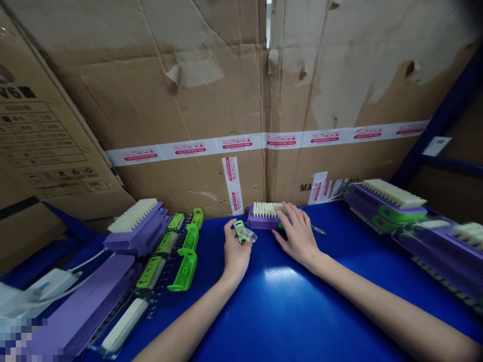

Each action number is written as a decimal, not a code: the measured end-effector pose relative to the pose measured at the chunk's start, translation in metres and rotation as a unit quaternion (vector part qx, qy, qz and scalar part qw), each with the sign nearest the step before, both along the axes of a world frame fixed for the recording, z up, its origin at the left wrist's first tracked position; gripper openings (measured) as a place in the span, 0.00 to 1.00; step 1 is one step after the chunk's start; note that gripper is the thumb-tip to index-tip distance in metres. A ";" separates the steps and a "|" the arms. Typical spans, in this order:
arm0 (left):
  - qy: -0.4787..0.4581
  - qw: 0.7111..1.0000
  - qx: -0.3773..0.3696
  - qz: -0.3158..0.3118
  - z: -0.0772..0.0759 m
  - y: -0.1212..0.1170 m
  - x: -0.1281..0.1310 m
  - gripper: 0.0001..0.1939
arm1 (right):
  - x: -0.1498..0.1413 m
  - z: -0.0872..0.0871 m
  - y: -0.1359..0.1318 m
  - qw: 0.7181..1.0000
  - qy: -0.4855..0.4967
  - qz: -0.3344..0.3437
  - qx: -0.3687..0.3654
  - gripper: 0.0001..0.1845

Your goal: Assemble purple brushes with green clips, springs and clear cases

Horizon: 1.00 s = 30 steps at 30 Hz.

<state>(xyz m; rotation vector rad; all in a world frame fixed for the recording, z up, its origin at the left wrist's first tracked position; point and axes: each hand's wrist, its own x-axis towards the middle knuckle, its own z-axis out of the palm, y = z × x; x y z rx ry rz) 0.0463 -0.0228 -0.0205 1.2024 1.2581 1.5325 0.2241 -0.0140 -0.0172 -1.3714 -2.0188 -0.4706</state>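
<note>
My left hand [237, 256] pinches a small green plastic piece [239, 229] between thumb and fingers, with a clear, ridged part at its right side. Beside it, at the foot of the cardboard, sits a purple brush [260, 222] with its pale bristles facing up. My right hand [300, 234] reaches over the brush's right end, its fingers stretched out and spread. The index finger is at the bristles and the thumb lies lower, in front of the purple body. A bit of green shows between thumb and index finger. Whether the fingers press on the brush I cannot tell.
Green caps [184, 271] and green-and-white strips [153, 271] line up on the left, beside stacked purple brushes [139, 229]. More brushes [388, 203] stand at the right. A thin pen-like item [319, 230] lies behind my right hand. Cardboard [188, 110] walls the blue surface [264, 311].
</note>
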 end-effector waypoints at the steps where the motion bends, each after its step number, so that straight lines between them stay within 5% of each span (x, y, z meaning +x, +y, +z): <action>1: 0.011 1.000 -0.001 0.012 0.000 0.000 -0.001 0.27 | 0.003 -0.001 0.003 1.000 -0.010 -0.011 -0.006 0.27; 13: 0.123 0.979 -0.082 0.141 0.010 0.012 -0.024 0.31 | 0.011 -0.012 0.014 0.989 0.127 0.038 -0.061 0.23; 20: 0.139 0.966 -0.061 0.210 0.011 0.016 -0.031 0.36 | 0.013 -0.014 0.014 0.972 0.197 0.067 -0.107 0.23; 30: 0.105 0.973 -0.050 0.198 0.004 0.019 -0.033 0.27 | 0.025 -0.006 0.015 0.963 0.213 0.092 -0.139 0.22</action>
